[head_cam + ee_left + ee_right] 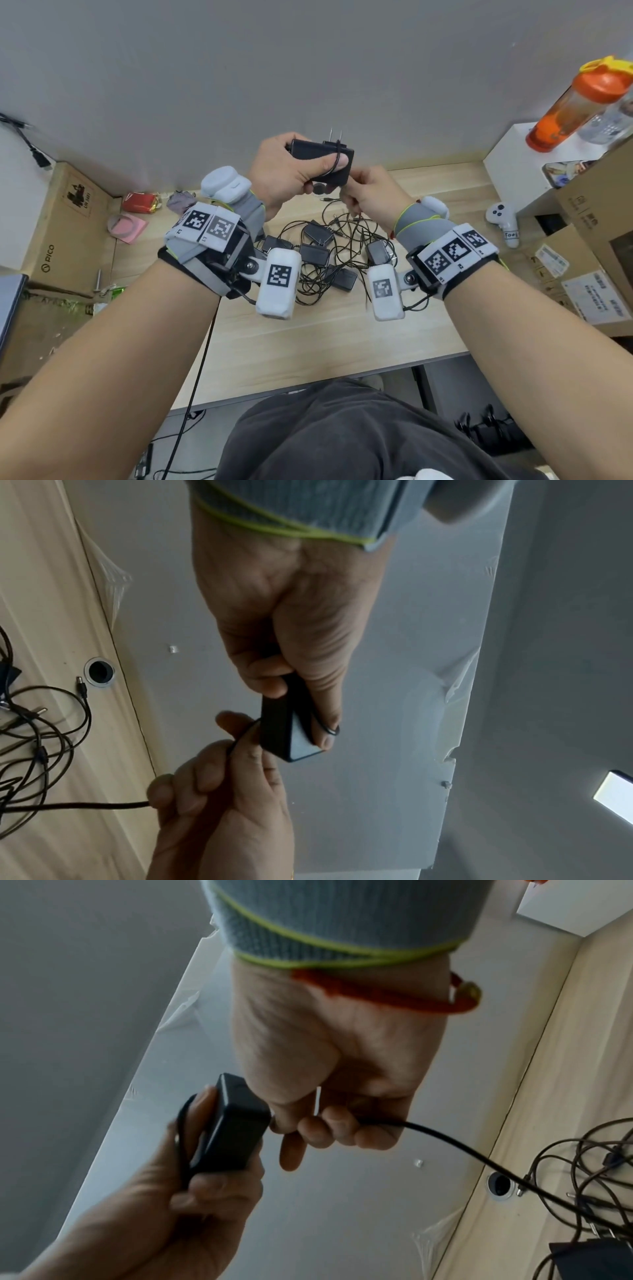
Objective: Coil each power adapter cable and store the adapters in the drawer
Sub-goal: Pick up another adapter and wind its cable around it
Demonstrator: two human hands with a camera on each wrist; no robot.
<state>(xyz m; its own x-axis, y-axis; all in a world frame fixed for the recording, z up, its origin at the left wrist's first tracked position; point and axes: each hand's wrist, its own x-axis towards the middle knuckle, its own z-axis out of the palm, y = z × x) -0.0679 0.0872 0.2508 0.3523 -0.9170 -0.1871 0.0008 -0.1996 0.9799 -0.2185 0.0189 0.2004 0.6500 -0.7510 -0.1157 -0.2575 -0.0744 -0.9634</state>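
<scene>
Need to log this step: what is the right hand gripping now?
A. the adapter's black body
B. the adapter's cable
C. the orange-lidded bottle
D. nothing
B: the right hand has its fingers curled round the cable, which trails down to the desk, while the left hand holds the adapter with a turn of cable over the thumb.

A light wood tabletop [342, 329] carries a tangled heap of black adapters [318, 253] and thin cables [346, 236], lying below both grips. Just beyond the heap a round cable port [99, 672] is set into the tabletop near its far edge. Off to the left grip's side lie a red packet [140, 202] and a pink pad [132, 228]; to the right grip's side lies a white controller [503, 221]
</scene>
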